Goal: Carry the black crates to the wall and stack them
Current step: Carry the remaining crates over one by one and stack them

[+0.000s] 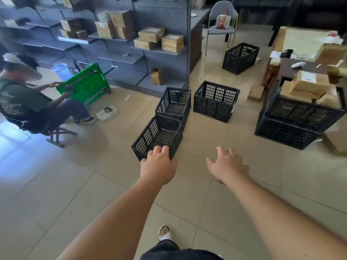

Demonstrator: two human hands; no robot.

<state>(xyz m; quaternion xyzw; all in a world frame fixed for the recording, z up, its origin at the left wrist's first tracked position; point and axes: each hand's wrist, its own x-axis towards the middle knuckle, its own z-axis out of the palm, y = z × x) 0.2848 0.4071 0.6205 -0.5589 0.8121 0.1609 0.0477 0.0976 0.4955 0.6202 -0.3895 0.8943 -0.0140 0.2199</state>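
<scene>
Head view of a tiled floor point(56, 184) with black crates standing on it, both bare arms stretched forward. Left hand point(158, 164): fingers loosely bent and relaxed, overlapping the near rim of the nearest crate point(157, 136); whether the fingertips touch the rim cannot be told, and the hand grips nothing. Right hand point(228, 166): fingers spread wide, holding nothing, over bare floor to the right of that crate. Nearest crate: upright, empty, directly ahead of the left hand. Second crate point(173, 104): upright, just behind the nearest and touching it. Third crate point(216, 101): upright, to the right of the second, apart from it. Fourth crate point(240, 58): farther back, near a grey chair point(221, 29). At right, an upper crate point(300, 111) loaded with cardboard boxes point(308, 83) sits on a lower crate point(281, 132). At left, a seated person point(24, 102) holds a green cart point(84, 83) tipped on edge; a small white basket point(106, 113) lies near that person's foot. Grey shelving point(169, 21) with more cartons lines the back. The wearer's sandalled foot point(165, 234) appears at the bottom edge
</scene>
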